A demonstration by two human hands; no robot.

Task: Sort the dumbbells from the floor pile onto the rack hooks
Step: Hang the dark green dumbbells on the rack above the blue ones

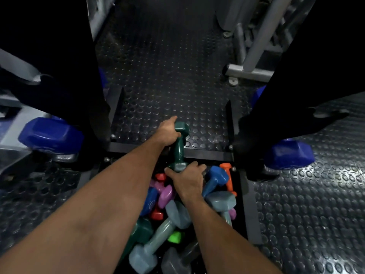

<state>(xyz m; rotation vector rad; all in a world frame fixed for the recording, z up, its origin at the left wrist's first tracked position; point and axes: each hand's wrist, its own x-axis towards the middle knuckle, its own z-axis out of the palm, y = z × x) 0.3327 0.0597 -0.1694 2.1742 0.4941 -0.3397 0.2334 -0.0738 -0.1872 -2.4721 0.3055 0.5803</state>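
A dark green dumbbell [179, 147] stands lengthways over the black rack base bar [207, 154]. My left hand [167, 130] grips its far end near the handle. My right hand [187, 178] rests over its near head, fingers curled around it. Below my arms lies the floor pile: a pale blue-grey dumbbell [158, 240], a blue one [214, 179], an orange one [229, 177], a purple one [165, 195], a red one [157, 213] and a bright green one [174, 237]. No rack hooks are visible.
Black rack uprights [87, 86] stand left and right, with large blue dumbbells at their feet on the left [51, 135] and right [288, 155]. A grey machine frame [250, 72] is at the back right. Studded rubber floor [167, 76] lies beyond the bar.
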